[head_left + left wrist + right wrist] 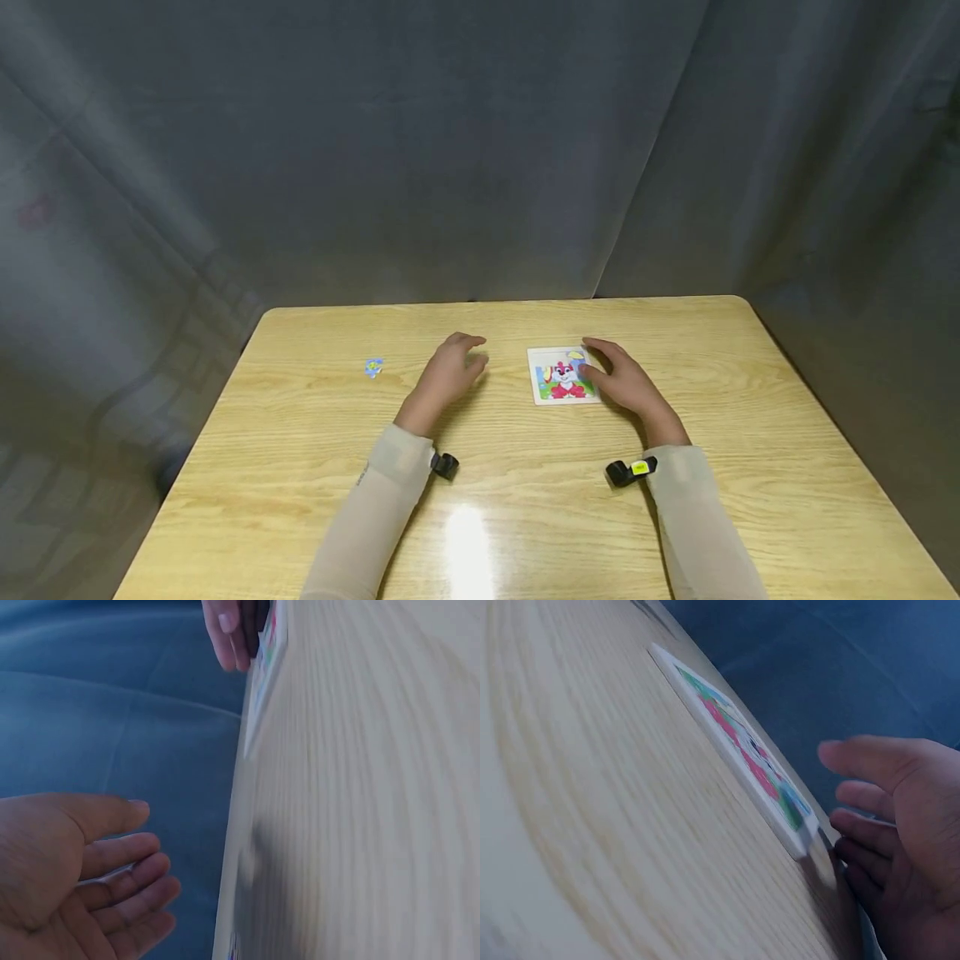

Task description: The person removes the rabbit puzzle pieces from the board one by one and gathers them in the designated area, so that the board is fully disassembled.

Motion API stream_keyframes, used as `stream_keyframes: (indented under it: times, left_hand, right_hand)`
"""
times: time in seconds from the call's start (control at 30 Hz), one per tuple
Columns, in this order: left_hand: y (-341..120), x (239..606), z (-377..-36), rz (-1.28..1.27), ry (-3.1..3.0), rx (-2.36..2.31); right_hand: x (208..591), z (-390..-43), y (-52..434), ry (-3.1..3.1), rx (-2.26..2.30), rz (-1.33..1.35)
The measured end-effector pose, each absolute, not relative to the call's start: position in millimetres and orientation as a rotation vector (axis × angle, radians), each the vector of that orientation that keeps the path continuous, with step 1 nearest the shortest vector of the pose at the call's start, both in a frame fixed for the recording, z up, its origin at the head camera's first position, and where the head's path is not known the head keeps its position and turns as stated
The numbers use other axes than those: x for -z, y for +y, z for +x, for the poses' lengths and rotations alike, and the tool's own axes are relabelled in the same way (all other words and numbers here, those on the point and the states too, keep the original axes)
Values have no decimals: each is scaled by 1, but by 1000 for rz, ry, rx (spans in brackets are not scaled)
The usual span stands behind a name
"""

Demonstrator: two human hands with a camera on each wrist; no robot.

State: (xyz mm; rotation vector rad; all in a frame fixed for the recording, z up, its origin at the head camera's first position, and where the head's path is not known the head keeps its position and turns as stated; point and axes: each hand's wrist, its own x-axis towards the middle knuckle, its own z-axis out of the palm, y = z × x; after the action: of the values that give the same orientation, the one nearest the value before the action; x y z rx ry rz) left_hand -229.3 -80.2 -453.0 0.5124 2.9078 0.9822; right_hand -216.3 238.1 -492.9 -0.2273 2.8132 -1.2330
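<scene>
A square picture puzzle in a white frame lies flat on the wooden table, showing a pink and white cartoon animal. Part of its upper area is plain white. My right hand is at the puzzle's right edge, thumb and fingers loosely spread; in the right wrist view a gap shows between the thumb and the frame. Left of the puzzle, my left hand hovers over the table, relaxed fingers holding nothing. Farther left lies a small blue puzzle piece with a yellow-green patch.
The light wooden table has its far edge just beyond the hands. Behind it and along both sides hangs a dark grey curtain. Both wrists wear a small black camera on a strap.
</scene>
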Motion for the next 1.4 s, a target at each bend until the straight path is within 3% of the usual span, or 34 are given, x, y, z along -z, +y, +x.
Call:
stream_keyframes:
  times: [0.57, 1.4]
  left_hand:
    - [-33, 446, -222, 591, 2830, -975]
    - [43, 458, -224, 546, 2929, -605]
  right_hand:
    - [484, -211, 242, 2790, 1077, -463]
    - [483, -206, 233, 2811, 1047, -506]
